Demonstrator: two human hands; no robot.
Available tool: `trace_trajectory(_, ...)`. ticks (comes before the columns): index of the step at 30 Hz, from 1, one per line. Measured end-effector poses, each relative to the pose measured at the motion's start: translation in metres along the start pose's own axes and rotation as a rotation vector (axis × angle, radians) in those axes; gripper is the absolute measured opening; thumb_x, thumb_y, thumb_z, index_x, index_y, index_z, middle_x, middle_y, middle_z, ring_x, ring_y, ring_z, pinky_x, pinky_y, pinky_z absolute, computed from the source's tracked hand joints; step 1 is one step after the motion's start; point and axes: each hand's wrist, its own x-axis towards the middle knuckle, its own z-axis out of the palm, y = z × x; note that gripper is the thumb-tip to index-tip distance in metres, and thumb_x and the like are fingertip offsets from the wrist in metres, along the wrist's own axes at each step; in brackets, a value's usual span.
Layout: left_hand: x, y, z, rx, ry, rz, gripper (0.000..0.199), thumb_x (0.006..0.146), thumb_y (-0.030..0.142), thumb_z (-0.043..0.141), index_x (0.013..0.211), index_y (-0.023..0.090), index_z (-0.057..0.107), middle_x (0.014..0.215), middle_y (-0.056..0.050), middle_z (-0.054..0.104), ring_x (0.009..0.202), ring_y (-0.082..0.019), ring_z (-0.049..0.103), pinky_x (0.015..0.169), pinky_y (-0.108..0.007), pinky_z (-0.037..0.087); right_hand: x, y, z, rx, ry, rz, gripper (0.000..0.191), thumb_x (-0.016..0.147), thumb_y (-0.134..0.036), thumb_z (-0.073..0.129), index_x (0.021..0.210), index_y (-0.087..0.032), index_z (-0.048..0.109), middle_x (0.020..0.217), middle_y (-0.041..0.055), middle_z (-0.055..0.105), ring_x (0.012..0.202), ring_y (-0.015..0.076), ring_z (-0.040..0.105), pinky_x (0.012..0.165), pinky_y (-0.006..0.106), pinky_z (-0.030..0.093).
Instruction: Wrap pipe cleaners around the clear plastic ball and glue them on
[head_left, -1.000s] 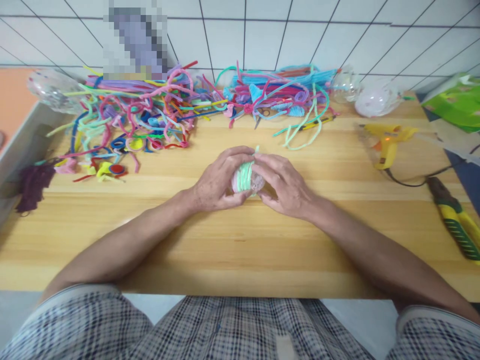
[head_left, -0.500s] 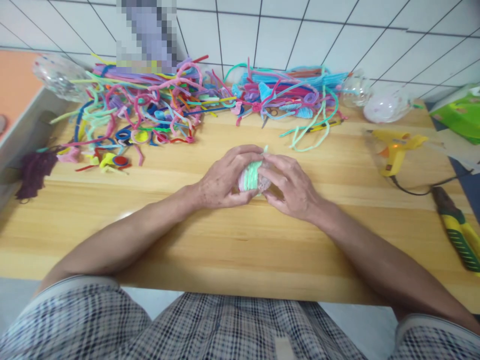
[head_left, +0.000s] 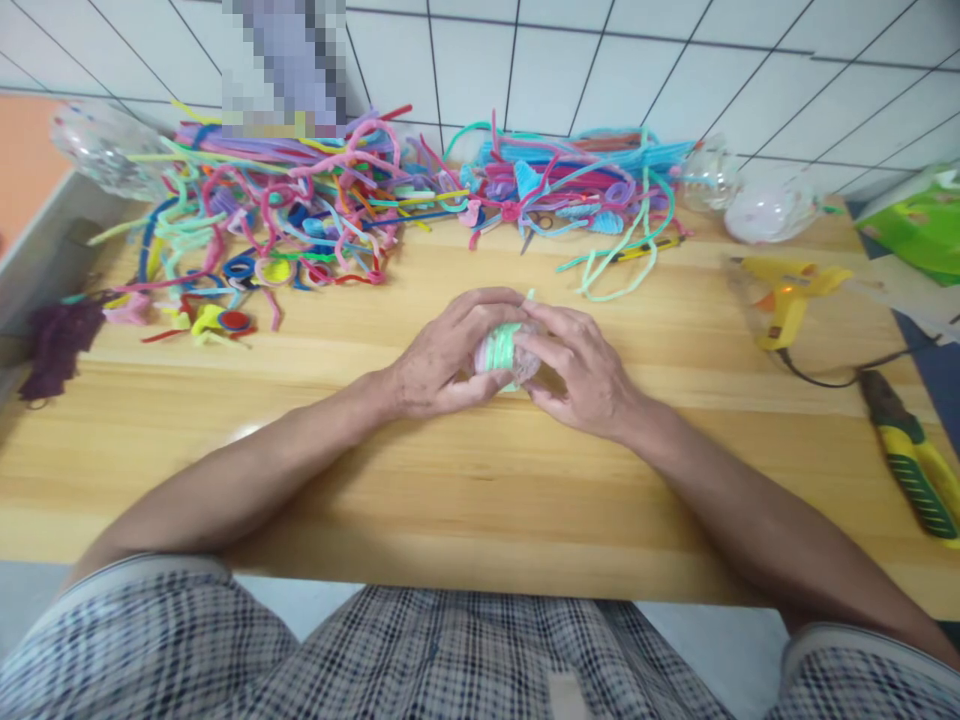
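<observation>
Between my two hands, over the middle of the table, is a small rounded object wrapped with mint-green pipe cleaner (head_left: 501, 347). Its left end looks pale pink and its right end pinkish grey. My left hand (head_left: 457, 355) curls around the left side, thumb below and fingers over the top. From the right, my right hand (head_left: 581, 365) grips the other end with bent fingers. A short mint-green tip (head_left: 531, 295) pokes up between the fingertips. Much of the object is hidden by my fingers.
Tangled colourful pipe cleaners (head_left: 262, 220) and a bundle of blue ones (head_left: 585, 155) lie along the tiled wall. Small scissors (head_left: 536, 228) rest before them. A yellow glue gun (head_left: 787, 295) with a black cord and yellow-green pliers (head_left: 911, 455) lie at the right.
Both hands keep hold of the wrapped object, with only a slight shift of the fingers. The whole view has moved a little.
</observation>
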Motion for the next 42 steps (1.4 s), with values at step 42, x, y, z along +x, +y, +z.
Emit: trace_trajectory(42, 0.01, 0.016, -0.016, -0.11, -0.091, -0.085, 0.037, 0.114, 0.038, 0.067, 0.149, 0.027, 0.064, 0.148, -0.015, 0.072, 0.144, -0.031, 0.068, 0.122, -0.053, 0.06, -0.003, -0.012, 0.003, -0.053, 0.042, 0.011, 0.068, 0.099, -0.024, 0.078, 0.159, -0.038, 0.051, 0.165, 0.0147, 0.055, 0.151, 0.0375, 0.063, 0.117, 0.066, 0.063)
